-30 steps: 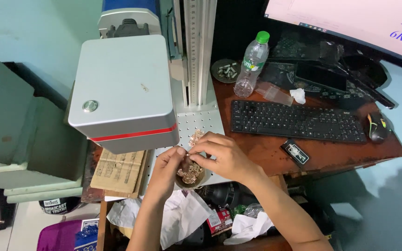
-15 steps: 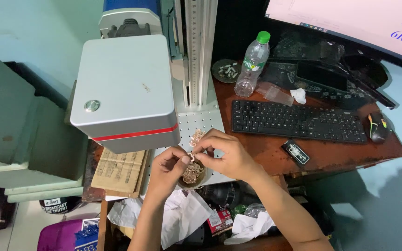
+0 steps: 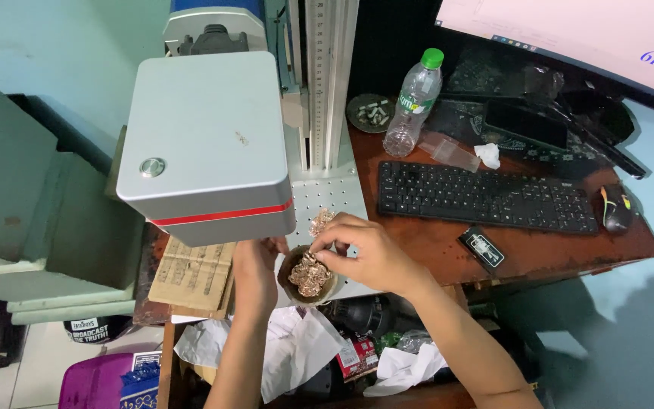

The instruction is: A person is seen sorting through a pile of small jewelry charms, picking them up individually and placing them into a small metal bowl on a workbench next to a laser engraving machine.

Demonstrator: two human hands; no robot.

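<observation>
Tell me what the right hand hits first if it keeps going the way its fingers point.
Likely the metal pieces heaped in the small bowl: the right hand points left and down, fingertips already at them. Depth is unclear.

Grey machine head [image 3: 206,136] with red stripe, black keyboard [image 3: 486,198]

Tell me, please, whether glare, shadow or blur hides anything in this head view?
Head view: the monitor is washed out pale; the clutter under the desk sits in deep shadow; the left hand, right hand and bowl of small pieces are evenly lit and sharp.
</observation>
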